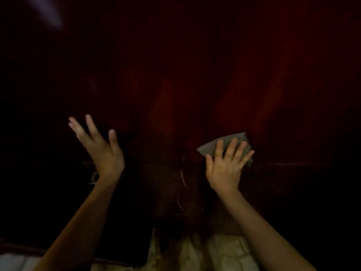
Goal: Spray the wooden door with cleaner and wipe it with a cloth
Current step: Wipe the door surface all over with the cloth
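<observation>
A dark reddish wooden door [195, 79] fills the view, dimly lit. My right hand [224, 169] presses a folded grey cloth [226, 142] flat against the door, fingers spread over it. My left hand [99, 147] is raised to the left with fingers apart and nothing in it; whether it touches the door is unclear. No spray bottle is in view.
A metal door handle [92, 176] shows faintly just behind my left wrist. A horizontal seam [298, 164] crosses the door right of the cloth. Pale stone-patterned floor [230, 253] lies at the bottom. A bright reflection [46, 10] streaks the top left.
</observation>
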Demonstrator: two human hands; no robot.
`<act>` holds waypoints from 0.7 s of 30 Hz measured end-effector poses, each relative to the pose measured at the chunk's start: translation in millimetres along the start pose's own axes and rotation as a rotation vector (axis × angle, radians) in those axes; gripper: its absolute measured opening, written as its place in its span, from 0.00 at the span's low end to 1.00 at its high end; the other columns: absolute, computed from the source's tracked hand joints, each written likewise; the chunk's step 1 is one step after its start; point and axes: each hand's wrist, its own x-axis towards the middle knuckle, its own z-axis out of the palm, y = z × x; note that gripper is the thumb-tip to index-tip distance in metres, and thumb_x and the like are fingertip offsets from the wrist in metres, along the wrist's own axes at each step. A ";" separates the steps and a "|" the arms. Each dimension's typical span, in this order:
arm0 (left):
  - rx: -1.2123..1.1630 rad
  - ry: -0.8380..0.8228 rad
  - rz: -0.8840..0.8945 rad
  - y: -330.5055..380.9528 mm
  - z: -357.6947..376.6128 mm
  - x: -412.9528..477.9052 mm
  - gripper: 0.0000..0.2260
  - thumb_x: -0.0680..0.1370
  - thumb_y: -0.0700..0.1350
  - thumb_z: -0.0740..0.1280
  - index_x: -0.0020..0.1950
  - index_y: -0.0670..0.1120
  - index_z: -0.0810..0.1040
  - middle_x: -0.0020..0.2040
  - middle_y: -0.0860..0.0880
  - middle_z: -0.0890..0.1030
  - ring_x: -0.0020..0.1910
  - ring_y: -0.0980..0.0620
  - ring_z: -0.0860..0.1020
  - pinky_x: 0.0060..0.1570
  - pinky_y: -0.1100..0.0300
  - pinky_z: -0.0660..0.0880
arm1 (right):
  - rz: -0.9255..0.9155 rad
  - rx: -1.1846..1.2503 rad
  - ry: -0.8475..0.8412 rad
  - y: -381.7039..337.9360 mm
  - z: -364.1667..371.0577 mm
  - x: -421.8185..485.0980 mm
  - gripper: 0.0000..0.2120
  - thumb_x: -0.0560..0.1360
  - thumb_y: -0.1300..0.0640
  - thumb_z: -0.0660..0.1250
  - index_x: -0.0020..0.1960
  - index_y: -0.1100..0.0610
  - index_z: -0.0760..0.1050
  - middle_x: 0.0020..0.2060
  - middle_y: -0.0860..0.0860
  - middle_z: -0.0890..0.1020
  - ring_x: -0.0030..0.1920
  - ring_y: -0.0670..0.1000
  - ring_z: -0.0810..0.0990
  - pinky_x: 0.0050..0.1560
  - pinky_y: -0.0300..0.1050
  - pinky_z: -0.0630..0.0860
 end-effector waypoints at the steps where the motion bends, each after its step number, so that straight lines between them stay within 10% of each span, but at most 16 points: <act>1: -0.024 -0.033 -0.015 0.4 -1.0 1.7 0.33 0.88 0.60 0.52 0.86 0.42 0.47 0.84 0.30 0.39 0.85 0.33 0.40 0.83 0.34 0.44 | -0.032 -0.004 -0.036 -26.5 6.9 -2.4 0.28 0.83 0.45 0.56 0.79 0.56 0.59 0.77 0.65 0.61 0.78 0.69 0.52 0.70 0.80 0.48; 3: -0.081 -0.077 -0.056 2.5 -1.7 4.1 0.34 0.87 0.60 0.52 0.86 0.43 0.45 0.84 0.34 0.36 0.85 0.36 0.36 0.82 0.31 0.44 | -0.122 0.001 -0.100 -77.3 18.3 -7.0 0.25 0.79 0.45 0.60 0.74 0.51 0.69 0.70 0.60 0.75 0.71 0.66 0.64 0.65 0.80 0.61; 7: -0.089 -0.119 -0.018 -12.8 -6.7 3.7 0.30 0.88 0.56 0.55 0.87 0.50 0.46 0.85 0.37 0.36 0.85 0.38 0.36 0.81 0.29 0.50 | -0.324 0.033 -0.252 -155.8 43.3 -20.4 0.25 0.77 0.46 0.58 0.73 0.45 0.74 0.75 0.47 0.67 0.75 0.55 0.62 0.70 0.69 0.61; 13: -0.059 -0.050 0.106 -7.2 -1.8 3.5 0.29 0.89 0.51 0.56 0.84 0.41 0.49 0.82 0.25 0.47 0.83 0.25 0.45 0.82 0.36 0.43 | -0.405 -0.141 -0.088 -169.3 56.3 -23.5 0.32 0.84 0.43 0.58 0.83 0.43 0.48 0.81 0.41 0.50 0.83 0.49 0.41 0.80 0.58 0.42; 18: -0.008 -0.085 0.354 37.5 26.9 -13.3 0.29 0.88 0.51 0.60 0.84 0.43 0.52 0.80 0.24 0.50 0.78 0.21 0.48 0.75 0.24 0.40 | -0.122 -0.144 -0.202 -65.4 15.8 -24.5 0.25 0.81 0.41 0.62 0.75 0.46 0.70 0.73 0.51 0.74 0.79 0.57 0.57 0.77 0.69 0.46; 21: 0.009 -0.039 0.289 57.5 44.4 -28.0 0.30 0.88 0.54 0.59 0.83 0.39 0.53 0.78 0.22 0.57 0.77 0.20 0.51 0.72 0.19 0.45 | 0.181 -0.271 -0.292 6.7 -13.2 -29.5 0.31 0.81 0.40 0.55 0.75 0.58 0.69 0.75 0.64 0.70 0.79 0.64 0.56 0.76 0.71 0.44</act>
